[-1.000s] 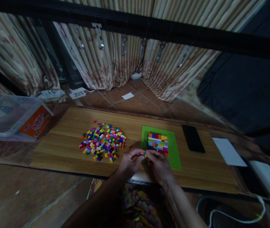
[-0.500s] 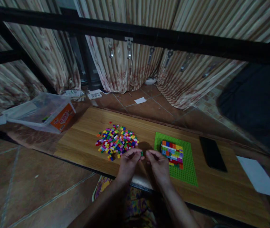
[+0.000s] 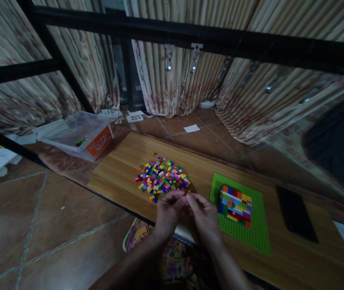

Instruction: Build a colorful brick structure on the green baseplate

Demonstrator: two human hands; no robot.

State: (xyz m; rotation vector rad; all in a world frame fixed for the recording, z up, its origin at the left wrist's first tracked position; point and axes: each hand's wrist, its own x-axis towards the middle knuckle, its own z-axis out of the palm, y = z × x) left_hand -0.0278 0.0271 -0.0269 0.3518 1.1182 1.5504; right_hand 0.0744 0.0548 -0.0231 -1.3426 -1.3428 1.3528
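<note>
My left hand and my right hand meet fingertip to fingertip above the near side of the wooden board. Both are closed in a pinch. The small green building brick seen in my left fingers a moment earlier is now hidden between the fingertips. Just beyond my left hand lies a loose heap of coloured building bricks. To the right of my right hand is a green baseplate, bearing a block of multicoloured bricks built up in rows.
A black phone-like slab lies on the wooden board, right of the baseplate. On the tiled floor at the left stands a clear plastic box with an orange label. Dark metal bars and striped curtains are behind the board.
My two hands have come together, so the green brick no longer shows. The whole view has swung left, and the board's contents appear further right.
</note>
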